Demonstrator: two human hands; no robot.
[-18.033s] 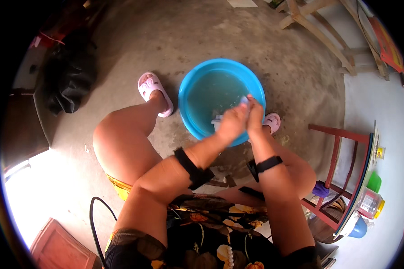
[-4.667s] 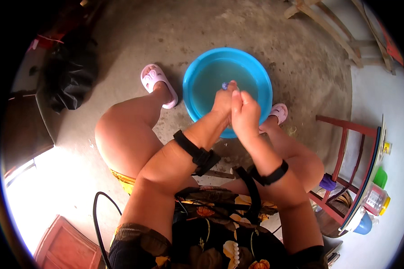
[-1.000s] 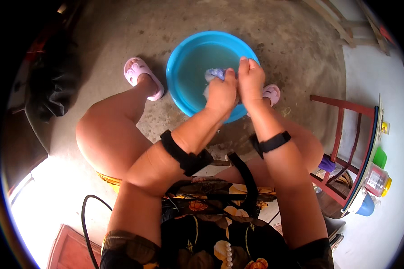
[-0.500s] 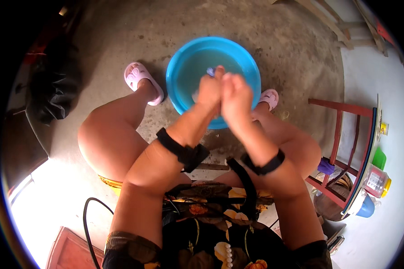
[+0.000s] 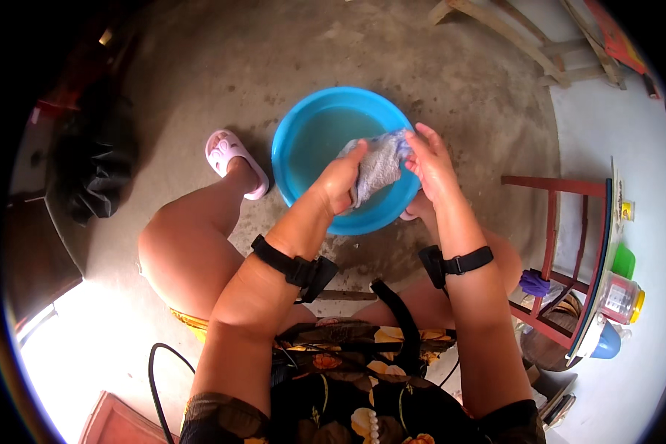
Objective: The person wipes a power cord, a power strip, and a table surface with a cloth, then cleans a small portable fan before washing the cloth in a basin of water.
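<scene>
A wet grey-lavender cloth [image 5: 377,166] is stretched between my hands, above the blue plastic basin [image 5: 292,118]. My left hand [image 5: 340,177] is closed on its left end, the thumb lying over the top. At the other end, my right hand [image 5: 429,159] pinches the cloth's upper right corner between thumb and fingers. Cloudy water [image 5: 318,140] fills the lower part of the basin. Whether the cloth is a small towel or a garment cannot be told.
The basin stands on a damp-spotted concrete floor [image 5: 222,66] between my pink-slippered feet [image 5: 233,159]. To the right is a reddish wooden table frame [image 5: 551,222] with jars beside it. Black plastic sheeting [image 5: 92,170] lies left; wooden legs [image 5: 496,29] stand far right.
My hands were close together over the basin with the cloth mostly hidden in them. They have moved apart, and the cloth is now spread between them.
</scene>
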